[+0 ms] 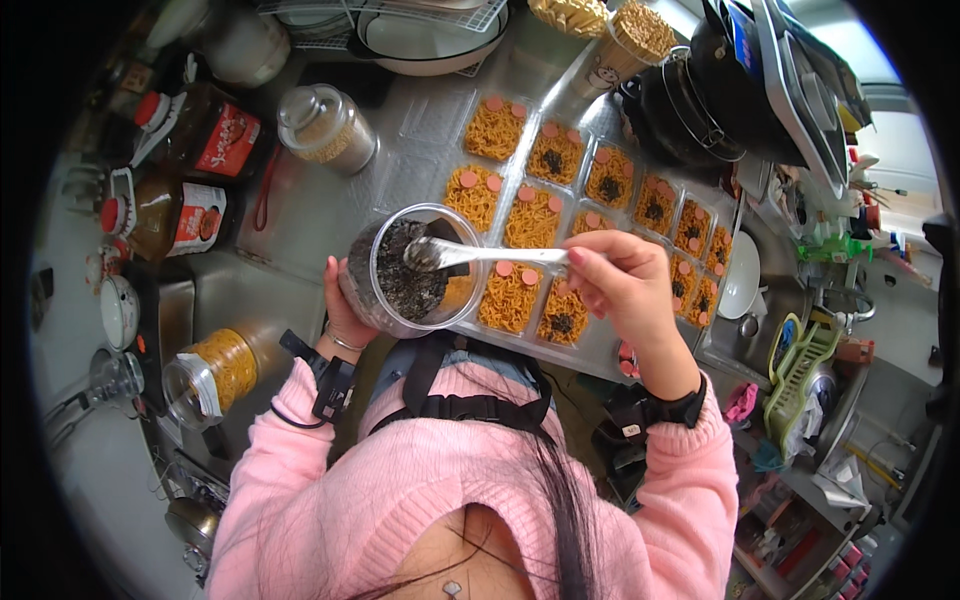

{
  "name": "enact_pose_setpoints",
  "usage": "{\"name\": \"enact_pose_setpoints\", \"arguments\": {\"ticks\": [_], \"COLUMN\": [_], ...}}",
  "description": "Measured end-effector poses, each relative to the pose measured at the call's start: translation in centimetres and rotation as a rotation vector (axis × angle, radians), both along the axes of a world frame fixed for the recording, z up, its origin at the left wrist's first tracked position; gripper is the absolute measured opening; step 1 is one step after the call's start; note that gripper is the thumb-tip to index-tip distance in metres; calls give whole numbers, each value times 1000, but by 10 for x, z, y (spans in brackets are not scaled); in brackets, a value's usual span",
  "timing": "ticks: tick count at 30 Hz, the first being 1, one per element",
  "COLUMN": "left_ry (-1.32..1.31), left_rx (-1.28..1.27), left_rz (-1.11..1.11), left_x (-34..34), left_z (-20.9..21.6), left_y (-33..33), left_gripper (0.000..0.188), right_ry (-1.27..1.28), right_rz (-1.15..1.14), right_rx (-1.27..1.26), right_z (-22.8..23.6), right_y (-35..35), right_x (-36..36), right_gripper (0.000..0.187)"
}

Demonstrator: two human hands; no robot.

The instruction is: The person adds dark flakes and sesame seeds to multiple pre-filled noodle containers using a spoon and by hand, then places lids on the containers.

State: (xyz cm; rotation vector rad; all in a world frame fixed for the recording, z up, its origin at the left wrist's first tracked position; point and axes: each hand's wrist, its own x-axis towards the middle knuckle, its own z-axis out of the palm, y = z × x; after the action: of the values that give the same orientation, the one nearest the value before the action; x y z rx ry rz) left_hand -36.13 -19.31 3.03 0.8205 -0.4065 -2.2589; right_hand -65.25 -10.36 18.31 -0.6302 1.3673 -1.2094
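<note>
On my feed, the left hand (346, 312) curls round the lower left side of a wide clear jar (358, 262), part of its grip hidden behind the wall. The right hand (622, 275) pinches the end of a white spoon (520, 255) between thumb and fingers, the spoon's bowl over the jar's mouth and coated with dark flakes (407, 290). I find the jar just left of the frame's centre, near the front edge of the counter (300, 220).

Beyond it, across the middle and right of centre, stand boxed noodles (505, 308) topped with pink slices (503, 268). Most portions toward the right carry flakes; four toward the left end show none. I judge the topping more than half done, those four being left, though one portion is partly hidden by the right hand, so I can't be sure of it.

Farther out I see clear trays (413, 178), a grain jar (330, 135) and large bottles (215, 135) at upper left, dark pots (690, 100) at upper right.
</note>
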Motion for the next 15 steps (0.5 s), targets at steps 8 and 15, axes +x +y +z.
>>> {"name": "enact_pose_setpoints", "arguments": {"ticks": [8, 15], "left_ry": [4, 110], "left_rx": [140, 74], "left_rz": [105, 55], "left_x": [34, 34], "left_z": [-16, -1], "left_y": [8, 10], "left_gripper": [77, 84], "right_ry": [240, 924], "right_rz": [-241, -156], "right_rx": [-158, -352], "right_z": [-46, -107], "right_y": [-40, -76], "right_x": [-31, -32], "right_gripper": [12, 10]}}
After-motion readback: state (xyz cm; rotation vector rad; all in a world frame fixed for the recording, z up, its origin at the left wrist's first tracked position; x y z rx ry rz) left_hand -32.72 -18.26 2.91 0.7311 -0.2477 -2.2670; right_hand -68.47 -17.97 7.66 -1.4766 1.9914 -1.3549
